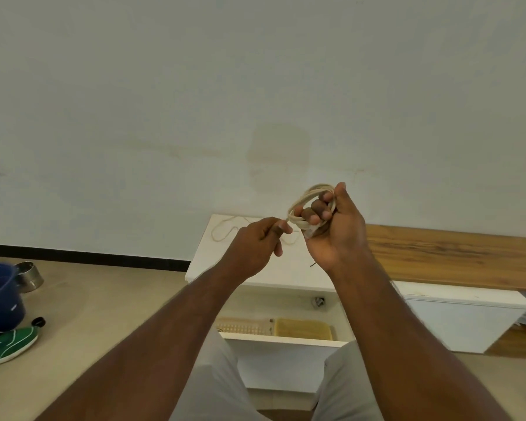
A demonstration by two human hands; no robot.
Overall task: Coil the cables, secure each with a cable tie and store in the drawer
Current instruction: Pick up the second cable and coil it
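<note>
nearest, open white drawer (286, 337) below both hands. above it, left hand (257, 243) pinching the loose tail, just left of the cream cable coil (304, 199) gripped in right hand (336, 229). beyond, remaining cable slack (225, 230) trailing leftward across white tabletop (204, 256).
</note>
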